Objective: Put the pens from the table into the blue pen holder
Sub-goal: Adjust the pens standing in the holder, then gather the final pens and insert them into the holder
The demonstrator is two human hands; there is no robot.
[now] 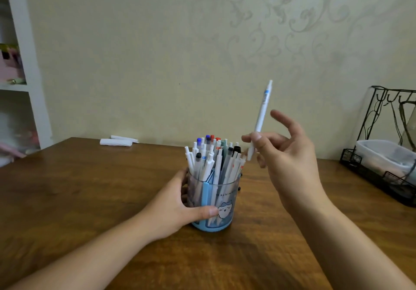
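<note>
- One head view: our left hand (180, 206) wraps its grip round the blue pen holder (213, 202), crammed with pens (213, 157), on the tabletop (90, 199)
- Our right hand (286, 154) pinches a white pen (261, 116) tilted just above the holder's right rim, other fingers spread

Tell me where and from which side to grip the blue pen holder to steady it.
Grip the blue pen holder around its lower wall from the left, as the left hand does. It is a round upright cup crowded with pens, and the right hand brings a white pen from the right.
</note>
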